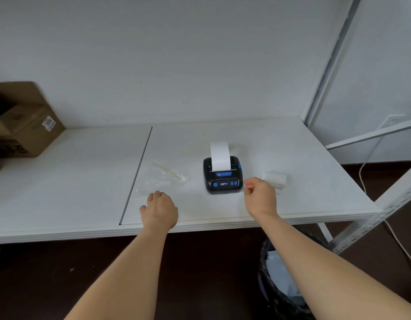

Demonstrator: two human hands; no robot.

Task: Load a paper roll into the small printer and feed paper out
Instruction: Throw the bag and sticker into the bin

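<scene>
Presently, findings as recorded:

Printer: the small black printer (pixel 223 175) stood near the middle of the white desk (pixel 292 158), lid down, display lit and facing the person, presumably so the buttons stayed within easy reach.

Paper: a white strip of paper (pixel 220 157) rose out of the printer's slot and curled back over the top. Judged from this, the roll was loaded and paper already fed out.

Spare roll: a white paper roll (pixel 275 179) lay on its side just right of the printer, partly behind the right hand. Whether it was a spare or a removed one could not be told.

Wrapper: a clear plastic bag (pixel 161 180) lay flat to the left of the printer, apparently empty; likely the roll's discarded packaging.

Left hand: the left hand (pixel 159 210) rested palm down on the desk near the front edge, fingers loosely curled, holding nothing, its fingertips just at the wrapper's near edge.

Right hand: the right hand (pixel 260 196) hovered just beside the printer's right front corner, fingers half curled, gripping nothing visible; it appeared placed for the buttons or the side latch.

Surroundings: a cardboard box (pixel 22 125) sat at the far left, and a waste bin (pixel 282 280) stood under the desk on the right, handy for the wrapper.

Stage: task judged nearly or fully complete.
</scene>
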